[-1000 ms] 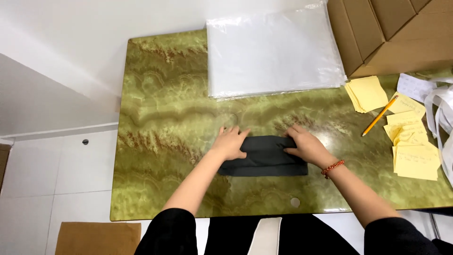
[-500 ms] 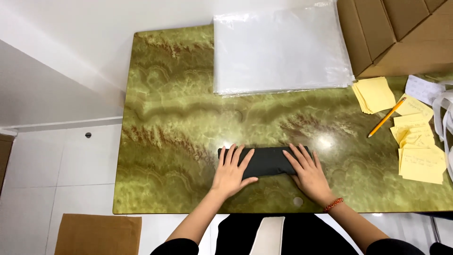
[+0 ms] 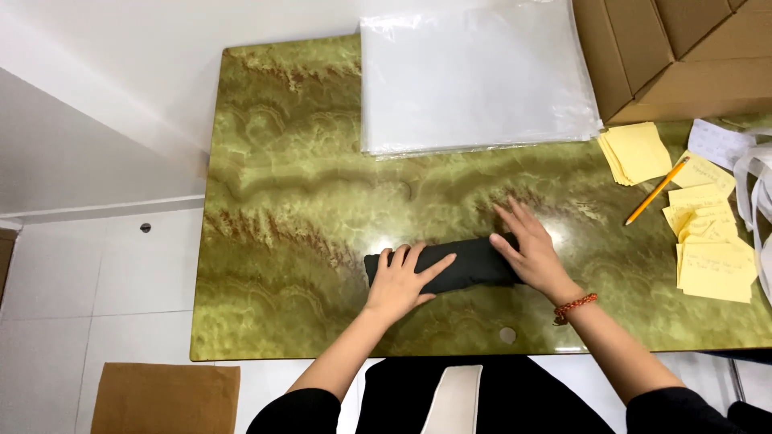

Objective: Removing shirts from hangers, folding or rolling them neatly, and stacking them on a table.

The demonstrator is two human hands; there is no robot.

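Both hands have shifted: the left hand (image 3: 400,281) lies flat, fingers spread, on the narrower folded black cloth (image 3: 450,265), while the right hand (image 3: 531,249), open-fingered, presses its end, gripping nothing.

Showing: one green marbled worktop (image 3: 281,201); one folded black cloth (image 3: 462,261); one stack of clear plastic bags (image 3: 474,72); one pencil (image 3: 657,190); two hands; one cardboard box (image 3: 675,56); several yellow note piles, number unclear.

- The folded cloth (image 3: 441,267) lies on the surface (image 3: 289,201), near its front edge.
- The left hand (image 3: 400,281) rests on the cloth's left end, the right hand (image 3: 531,249) on its right end.
- Plastic bags (image 3: 474,76) lie behind; paper slips (image 3: 708,249) and a pencil (image 3: 657,190) to the right.
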